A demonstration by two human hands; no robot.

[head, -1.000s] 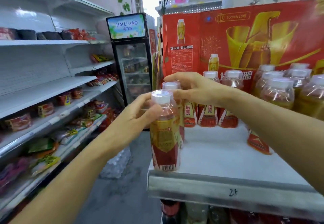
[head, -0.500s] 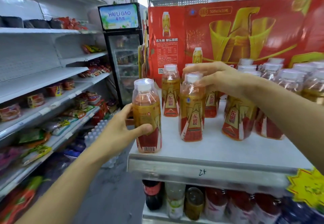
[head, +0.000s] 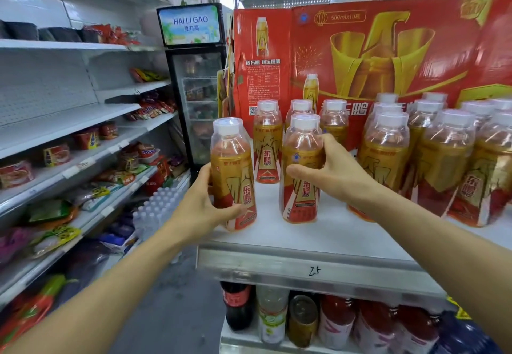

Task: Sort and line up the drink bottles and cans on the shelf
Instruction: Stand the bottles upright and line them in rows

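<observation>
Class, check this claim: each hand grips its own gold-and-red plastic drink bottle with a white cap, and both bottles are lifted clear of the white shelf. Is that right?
Not quite. The head view shows the left hand and right hand each gripping a gold-and-red plastic drink bottle with a white cap, but both bottles stand on the white shelf, not lifted clear.
</observation>
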